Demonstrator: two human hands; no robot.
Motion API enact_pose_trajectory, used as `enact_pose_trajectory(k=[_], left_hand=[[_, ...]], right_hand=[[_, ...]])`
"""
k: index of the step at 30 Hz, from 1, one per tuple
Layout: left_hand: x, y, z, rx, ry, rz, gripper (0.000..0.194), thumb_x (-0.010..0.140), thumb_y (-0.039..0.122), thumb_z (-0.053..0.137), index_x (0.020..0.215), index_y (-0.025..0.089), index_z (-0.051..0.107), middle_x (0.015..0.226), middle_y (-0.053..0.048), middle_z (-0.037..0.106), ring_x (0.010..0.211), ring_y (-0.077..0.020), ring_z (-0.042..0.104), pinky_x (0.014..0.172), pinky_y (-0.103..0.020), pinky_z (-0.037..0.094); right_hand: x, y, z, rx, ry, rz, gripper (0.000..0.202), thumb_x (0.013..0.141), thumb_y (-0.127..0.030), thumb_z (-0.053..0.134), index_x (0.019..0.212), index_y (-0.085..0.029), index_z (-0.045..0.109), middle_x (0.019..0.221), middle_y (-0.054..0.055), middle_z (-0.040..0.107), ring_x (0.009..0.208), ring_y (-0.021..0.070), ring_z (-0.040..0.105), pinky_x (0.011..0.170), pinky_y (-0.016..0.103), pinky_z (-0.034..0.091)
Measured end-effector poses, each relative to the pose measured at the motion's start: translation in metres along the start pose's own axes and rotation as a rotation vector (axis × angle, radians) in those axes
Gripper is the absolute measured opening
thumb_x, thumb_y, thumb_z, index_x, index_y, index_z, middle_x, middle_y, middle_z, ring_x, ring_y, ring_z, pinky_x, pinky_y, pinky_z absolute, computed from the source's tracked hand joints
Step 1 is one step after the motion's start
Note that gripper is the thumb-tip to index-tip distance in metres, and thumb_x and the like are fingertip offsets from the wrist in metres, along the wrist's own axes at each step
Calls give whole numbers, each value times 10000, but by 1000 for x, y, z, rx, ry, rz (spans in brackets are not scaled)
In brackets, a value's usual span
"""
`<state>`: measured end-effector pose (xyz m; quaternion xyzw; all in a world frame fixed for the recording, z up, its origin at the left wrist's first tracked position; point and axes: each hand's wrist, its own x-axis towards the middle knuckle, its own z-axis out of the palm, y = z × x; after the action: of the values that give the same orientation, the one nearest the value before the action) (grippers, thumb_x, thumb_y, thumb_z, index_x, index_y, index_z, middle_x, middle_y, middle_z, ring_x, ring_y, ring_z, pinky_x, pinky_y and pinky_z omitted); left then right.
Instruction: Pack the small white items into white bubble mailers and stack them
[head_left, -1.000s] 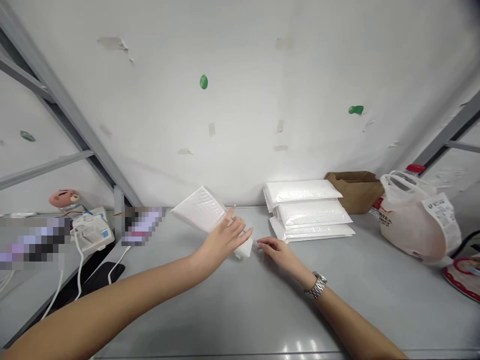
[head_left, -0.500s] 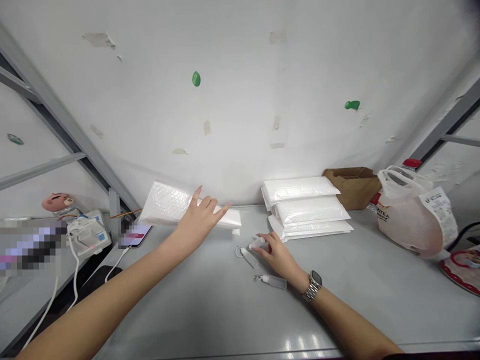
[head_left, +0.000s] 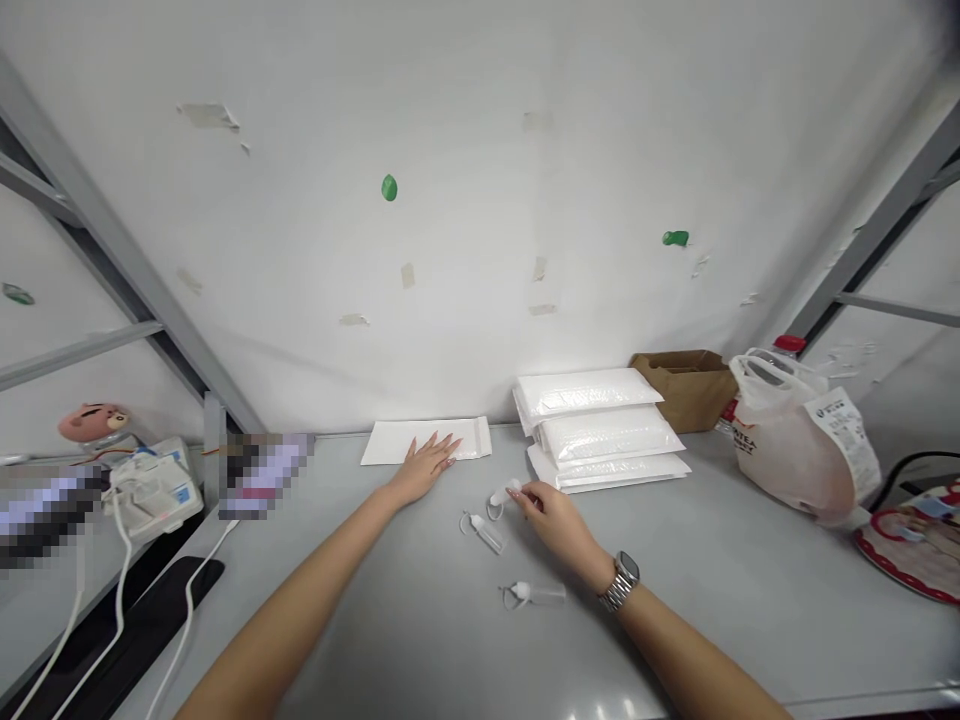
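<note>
My left hand (head_left: 424,470) lies flat, fingers spread, on a white bubble mailer (head_left: 388,443) at the back of the table, against the wall. My right hand (head_left: 561,522), with a metal-band watch on its wrist, pinches a small translucent squeeze bottle (head_left: 504,494) between thumb and fingers; a thin looped strap shows at its tip. Just left of and below that hand, a second bottle (head_left: 489,534) rests on its side. Nearer me lies a third bottle (head_left: 544,595), also with a looped cap strap.
Several white bubble mailers (head_left: 607,435) are stacked behind my right hand. Beyond them are a brown box (head_left: 686,392) and a white plastic bag (head_left: 799,450). On the left stand a phone (head_left: 264,480) with a white cable (head_left: 191,600) and a power strip (head_left: 161,490).
The mailer, lifted and tilted in my left hand before, now lies flat on the table with that hand spread on it. My right hand still holds its bottle.
</note>
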<state>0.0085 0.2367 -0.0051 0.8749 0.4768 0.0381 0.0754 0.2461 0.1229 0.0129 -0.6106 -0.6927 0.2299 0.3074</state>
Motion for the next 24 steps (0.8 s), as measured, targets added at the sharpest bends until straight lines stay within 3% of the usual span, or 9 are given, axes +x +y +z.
enact_pose_trajectory(k=[3,7,10,12,15,19,21,24], left_hand=[[14,2,-3,-48,-15,43,475,946,409,124,1405,314,201,1476,-9,276,1373,-208,157,1080,-496,141],[20,12,-5,-80,-9,83,501,920,491,213,1388,318,256,1479,-23,268,1373,-239,147,1079,-521,135],[13,27,-9,-87,63,83,568,895,531,276,1405,288,219,1513,-62,134,1383,-264,40,1080,-548,88],[2,41,-14,-90,130,76,573,914,494,246,1422,242,165,1523,-82,33,1380,-252,-56,1085,-549,50],[-24,68,-21,-107,130,151,526,915,477,277,1395,265,258,1523,-42,104,1388,-203,12,1111,-466,126],[-65,96,-22,-187,44,297,483,905,453,349,1368,319,313,1516,-34,151,1380,-227,119,1074,-468,266],[-80,97,-17,-218,59,280,480,904,420,377,1371,336,301,1516,-32,152,1371,-232,171,1049,-448,325],[-91,85,-8,-299,218,172,441,909,341,395,1348,324,354,1491,-52,239,1324,-230,310,1006,-421,398]], right_hand=[[0,0,-2,-38,8,22,508,879,-510,367,485,-206,468,471,3,468,469,144,430,484,267,283],[0,1,-7,-60,45,-6,495,867,-496,400,472,-210,485,447,0,463,445,142,421,470,270,270],[3,6,-16,-54,124,-68,314,863,-440,436,751,-214,624,606,13,564,531,155,493,523,272,356],[7,13,-27,-51,214,-103,269,865,-389,439,984,-210,602,771,40,591,617,165,529,606,289,417],[17,30,-47,-57,396,-111,306,864,-329,412,1099,-183,542,916,87,538,717,184,536,718,341,452],[23,57,-82,-85,645,-55,343,833,-252,390,1138,-146,507,1023,128,459,836,215,520,787,396,449],[19,72,-105,-166,835,5,395,802,-203,397,1178,-117,480,1078,154,444,966,257,481,854,434,410],[8,97,-146,-401,1228,194,507,775,-215,471,1254,-64,409,1158,205,436,1139,325,369,951,497,302]])
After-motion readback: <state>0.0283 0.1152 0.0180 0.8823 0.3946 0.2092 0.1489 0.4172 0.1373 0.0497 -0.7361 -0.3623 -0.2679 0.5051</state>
